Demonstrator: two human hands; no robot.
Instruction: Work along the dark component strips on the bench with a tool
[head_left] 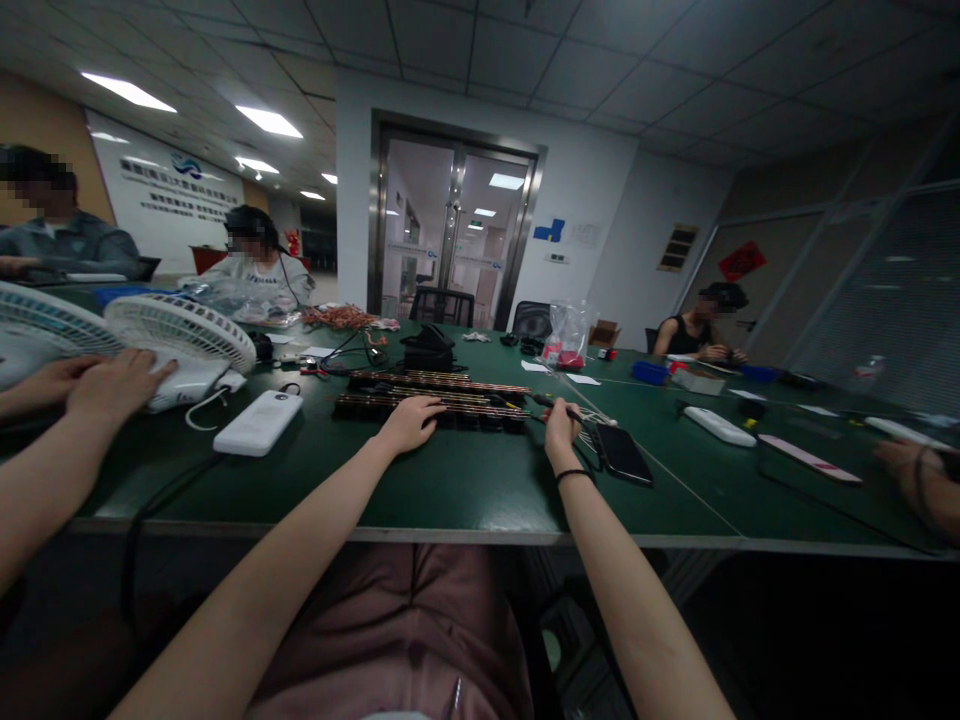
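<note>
My left hand lies on the near edge of a row of long, thin copper-coloured strips, its fingers spread apart. The strips rest side by side across black blocks on the table. To the right of them, my right hand is closed round a slim dark-handled tool. Its narrow end points left toward the strips' right ends; its exact kind is too dim to make out. A black phone lies just right of that hand, beside a loose white cable.
Left of my arm are a white power bank and a white fan under another person's hands. Behind the strips stand a black pouch and a heap of copper wire. A clear bag stands farther back.
</note>
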